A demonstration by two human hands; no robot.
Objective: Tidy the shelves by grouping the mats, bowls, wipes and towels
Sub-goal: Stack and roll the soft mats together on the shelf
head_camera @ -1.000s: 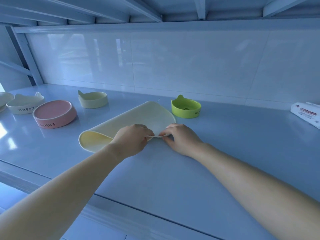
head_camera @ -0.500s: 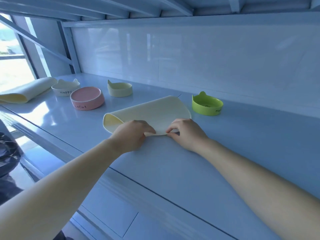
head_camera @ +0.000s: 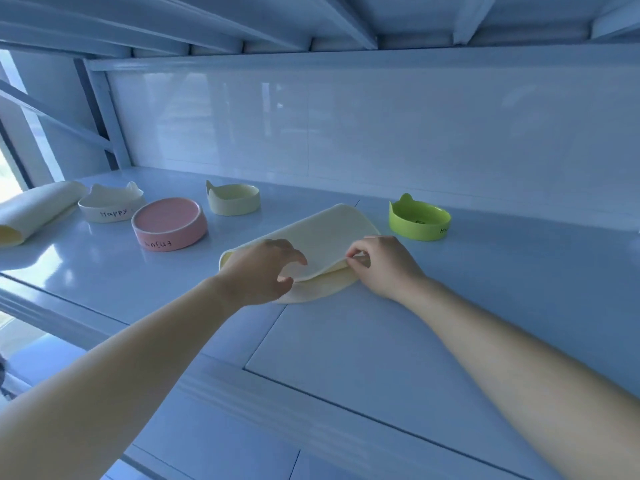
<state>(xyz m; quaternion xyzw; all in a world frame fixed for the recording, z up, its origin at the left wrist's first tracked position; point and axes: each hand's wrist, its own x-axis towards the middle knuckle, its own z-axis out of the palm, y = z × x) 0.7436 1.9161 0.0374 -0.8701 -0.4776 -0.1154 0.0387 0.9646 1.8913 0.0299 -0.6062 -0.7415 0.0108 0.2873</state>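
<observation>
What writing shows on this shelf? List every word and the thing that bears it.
"Happy": on the side of the white bowl.
"Enjoy", seen upside down: on the side of the pink bowl.
"Ha", with the rest turned out of sight: on the side of the green bowl. The small mark inside it is too small to read.
No writing shows on the cream bowl.

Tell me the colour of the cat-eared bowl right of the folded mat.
Lime green cat-eared bowl, head view.
</observation>
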